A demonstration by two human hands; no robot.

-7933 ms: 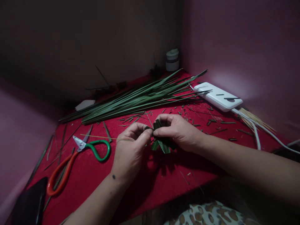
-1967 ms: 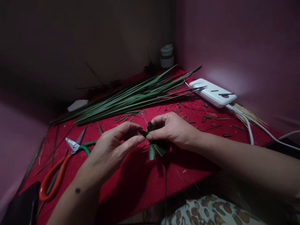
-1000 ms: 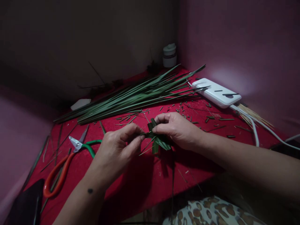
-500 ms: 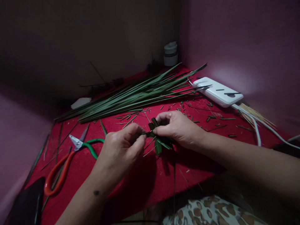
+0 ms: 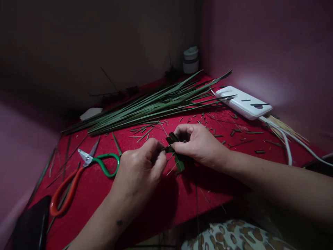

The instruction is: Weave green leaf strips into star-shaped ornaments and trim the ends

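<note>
A small folded piece of green leaf strips (image 5: 179, 162) hangs between both hands above the red table (image 5: 161, 194). My right hand (image 5: 198, 143) grips it from the right, thumb and fingers closed on its top. My left hand (image 5: 139, 172) pinches a thin strip or rib at its left side, fingers curled shut. Thin pale ribs stick out below the piece.
A long bundle of green leaves (image 5: 151, 106) lies across the back. Scissors (image 5: 78, 177) with one orange and one green handle lie at the left. A white power strip (image 5: 243, 102) with cables sits at the right, a small jar (image 5: 190, 60) in the corner, a dark phone (image 5: 30, 227) at the near left. Cut leaf bits litter the cloth.
My left hand has curled tighter and moved in against the folded piece. The leaf piece has turned slightly in my right hand's grip.
</note>
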